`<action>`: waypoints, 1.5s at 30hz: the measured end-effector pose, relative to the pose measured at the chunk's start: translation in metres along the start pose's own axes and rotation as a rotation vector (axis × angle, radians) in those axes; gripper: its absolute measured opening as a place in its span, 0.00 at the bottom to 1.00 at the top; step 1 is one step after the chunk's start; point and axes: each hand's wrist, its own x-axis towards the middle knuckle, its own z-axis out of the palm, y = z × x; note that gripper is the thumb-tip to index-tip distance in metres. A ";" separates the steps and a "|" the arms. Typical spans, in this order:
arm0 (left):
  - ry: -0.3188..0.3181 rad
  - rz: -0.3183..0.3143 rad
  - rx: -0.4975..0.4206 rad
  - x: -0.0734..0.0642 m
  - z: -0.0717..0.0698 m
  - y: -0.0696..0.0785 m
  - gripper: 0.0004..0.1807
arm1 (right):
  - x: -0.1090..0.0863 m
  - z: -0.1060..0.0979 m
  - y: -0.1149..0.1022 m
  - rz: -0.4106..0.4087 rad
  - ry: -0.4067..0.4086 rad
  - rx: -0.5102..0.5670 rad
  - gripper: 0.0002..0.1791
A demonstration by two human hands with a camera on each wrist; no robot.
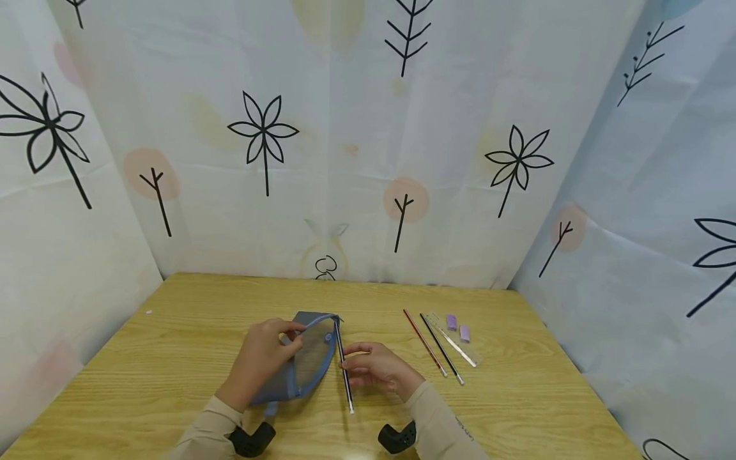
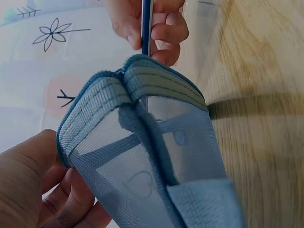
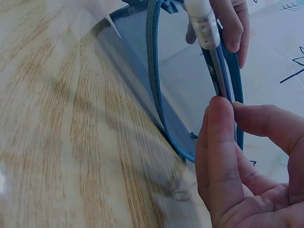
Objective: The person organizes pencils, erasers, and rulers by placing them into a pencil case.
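A blue mesh zip pencil pouch (image 1: 315, 355) stands on the wooden table with its zipped mouth spread apart. My left hand (image 1: 261, 358) pinches the pouch's edge on the left between thumb and fingers. Between thumb and fingertips, my right hand (image 1: 376, 367) holds a dark blue and white striped pencil (image 1: 348, 395) beside the mouth. Its white eraser end (image 3: 203, 23) points back toward me, while the far end overlaps the pouch's far corner in the head view. In the left wrist view, the zipper edging (image 2: 164, 78) comes close under the pencil.
To the right lie a red pencil (image 1: 422, 338), a black pencil (image 1: 441, 348) and a clear ruler (image 1: 457, 345), roughly side by side. Two purple erasers, one (image 1: 451, 322) behind the other (image 1: 464, 333), sit by the ruler. A patterned cloth (image 1: 345, 223) hangs behind the table.
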 end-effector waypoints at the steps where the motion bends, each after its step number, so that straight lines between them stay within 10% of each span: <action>1: -0.001 -0.002 -0.001 0.000 0.000 0.001 0.10 | 0.000 0.000 0.000 -0.001 0.000 0.000 0.26; 45: -0.014 0.057 -0.102 -0.010 0.022 0.027 0.09 | 0.005 0.020 0.009 -0.074 0.128 0.096 0.26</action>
